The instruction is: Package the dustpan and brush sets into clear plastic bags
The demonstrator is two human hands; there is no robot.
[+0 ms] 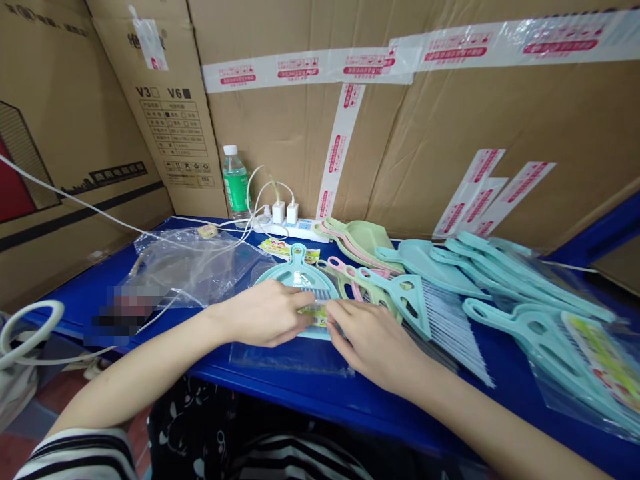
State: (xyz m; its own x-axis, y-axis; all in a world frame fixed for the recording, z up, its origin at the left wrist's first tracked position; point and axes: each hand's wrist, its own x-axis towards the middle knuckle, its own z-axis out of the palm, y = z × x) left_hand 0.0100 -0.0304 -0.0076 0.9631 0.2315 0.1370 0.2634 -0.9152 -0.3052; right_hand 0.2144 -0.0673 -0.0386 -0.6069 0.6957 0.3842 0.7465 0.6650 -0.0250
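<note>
A light blue dustpan and brush set (296, 268) lies in a clear plastic bag near the table's front edge. Over its middle, my left hand (267, 313) comes from the left with its fingers bent together on a small yellow-green label (319, 315). My right hand (367, 333) meets it from the right, fingers and thumb closed at the label's other side. The two hands are almost touching, and the label partly shows between them. Beside my right hand lie loose brushes in pink, green and blue (406, 297).
Stacked blue dustpans (500, 267) and a bagged blue set (550, 347) lie at the right, green and pink dustpans (367, 241) at the back. A power strip (313, 231), bottle (237, 183), cables and plastic bags (190, 267) are behind and left. Cardboard (300, 133) walls the back.
</note>
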